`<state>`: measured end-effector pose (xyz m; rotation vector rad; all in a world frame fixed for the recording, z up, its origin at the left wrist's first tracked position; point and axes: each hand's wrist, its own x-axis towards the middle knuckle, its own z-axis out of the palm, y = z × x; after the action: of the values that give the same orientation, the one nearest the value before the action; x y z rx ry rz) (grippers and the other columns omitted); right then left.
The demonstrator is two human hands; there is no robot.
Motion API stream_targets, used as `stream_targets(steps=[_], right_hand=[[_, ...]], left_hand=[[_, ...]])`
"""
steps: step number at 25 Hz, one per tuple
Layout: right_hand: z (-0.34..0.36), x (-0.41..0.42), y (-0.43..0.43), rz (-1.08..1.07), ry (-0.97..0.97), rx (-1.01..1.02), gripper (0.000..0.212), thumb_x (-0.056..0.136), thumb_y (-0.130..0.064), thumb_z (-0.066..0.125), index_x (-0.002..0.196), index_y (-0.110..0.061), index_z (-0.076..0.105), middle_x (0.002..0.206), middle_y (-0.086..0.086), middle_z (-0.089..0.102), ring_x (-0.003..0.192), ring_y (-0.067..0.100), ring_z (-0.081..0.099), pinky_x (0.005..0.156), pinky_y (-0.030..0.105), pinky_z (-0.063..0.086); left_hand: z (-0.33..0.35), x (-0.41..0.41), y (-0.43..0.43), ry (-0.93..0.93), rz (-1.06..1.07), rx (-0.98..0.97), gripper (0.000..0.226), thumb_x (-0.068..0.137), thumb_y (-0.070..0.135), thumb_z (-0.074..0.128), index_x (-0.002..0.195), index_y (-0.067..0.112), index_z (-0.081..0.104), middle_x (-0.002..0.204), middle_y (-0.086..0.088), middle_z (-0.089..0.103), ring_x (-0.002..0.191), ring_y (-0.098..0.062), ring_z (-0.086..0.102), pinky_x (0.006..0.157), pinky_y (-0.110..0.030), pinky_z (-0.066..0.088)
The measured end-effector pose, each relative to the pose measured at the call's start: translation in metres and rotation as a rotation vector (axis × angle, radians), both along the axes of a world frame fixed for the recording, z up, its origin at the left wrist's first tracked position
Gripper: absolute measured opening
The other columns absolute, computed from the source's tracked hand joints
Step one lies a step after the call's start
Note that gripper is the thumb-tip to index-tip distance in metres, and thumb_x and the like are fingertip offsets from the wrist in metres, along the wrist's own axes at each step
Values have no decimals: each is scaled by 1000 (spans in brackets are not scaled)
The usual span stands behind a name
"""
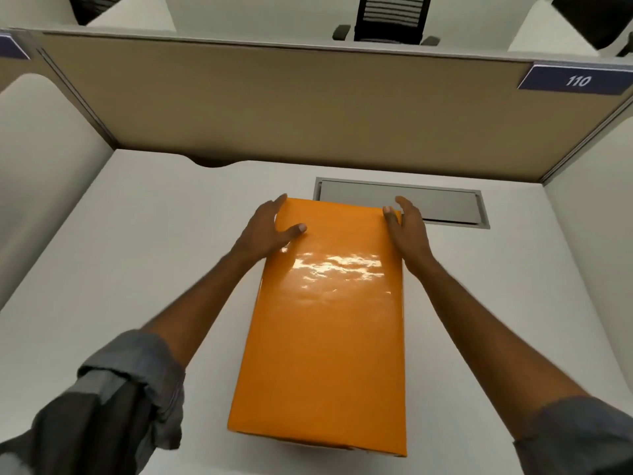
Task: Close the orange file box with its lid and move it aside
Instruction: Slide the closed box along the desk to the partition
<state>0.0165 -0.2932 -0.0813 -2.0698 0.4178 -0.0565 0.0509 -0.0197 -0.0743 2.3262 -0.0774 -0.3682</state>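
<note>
The orange file box (325,330) stands lengthwise in the middle of the white desk (137,255), its glossy orange lid covering the whole top. My left hand (265,229) grips the lid's far left corner, thumb on top and fingers down the side. On the far right corner my right hand (406,226) does the same, its thumb on the lid's edge. The box under the lid is almost fully hidden.
A grey cable hatch (442,204) is set flush in the desk just behind the box. Beige partition walls (308,108) close the desk at the back and on both sides. A blue tag reading 110 (577,80) sits at the back right. Bare desk surface lies left and right of the box.
</note>
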Motion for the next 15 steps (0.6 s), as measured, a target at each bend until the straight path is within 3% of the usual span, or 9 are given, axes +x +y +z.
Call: stream_targets(steps=[4, 7, 10, 12, 15], right_hand=[[-21, 17, -18, 4, 63, 167, 45, 105, -34, 52, 142, -9, 57, 146, 12, 57, 134, 31, 53, 114, 52, 45], [-33, 22, -23, -34, 74, 262, 46, 102, -35, 57, 142, -12, 58, 147, 11, 57, 134, 29, 53, 112, 50, 47], [-39, 24, -20, -68, 27, 218, 45, 101, -38, 57, 139, -13, 61, 143, 8, 61, 131, 28, 57, 108, 44, 48], [-40, 21, -19, -83, 23, 217, 50, 100, -40, 59, 143, -13, 58, 146, 9, 59, 133, 28, 56, 111, 45, 47], [-28, 10, -16, -94, 53, 259, 67, 99, -42, 60, 156, -16, 38, 160, 10, 43, 144, 30, 46, 115, 48, 43]], left_hand=[[-15, 37, -13, 85, -72, 214, 99, 78, 61, 69, 157, 27, 19, 165, -7, 23, 148, -37, 28, 114, -55, 31], [-27, 44, -14, 107, -45, 228, 101, 75, 63, 71, 156, 30, 21, 164, -8, 25, 146, -39, 30, 112, -57, 33], [-33, 48, -13, 124, -48, 229, 101, 74, 66, 69, 156, 33, 20, 164, -8, 25, 146, -40, 31, 112, -59, 33], [-34, 44, -13, 134, -46, 206, 103, 74, 68, 66, 157, 33, 16, 165, -7, 23, 146, -40, 30, 112, -59, 33], [-30, 18, -15, 80, 83, 63, 108, 76, 66, 67, 158, 29, 7, 165, -7, 24, 145, -39, 34, 111, -57, 35]])
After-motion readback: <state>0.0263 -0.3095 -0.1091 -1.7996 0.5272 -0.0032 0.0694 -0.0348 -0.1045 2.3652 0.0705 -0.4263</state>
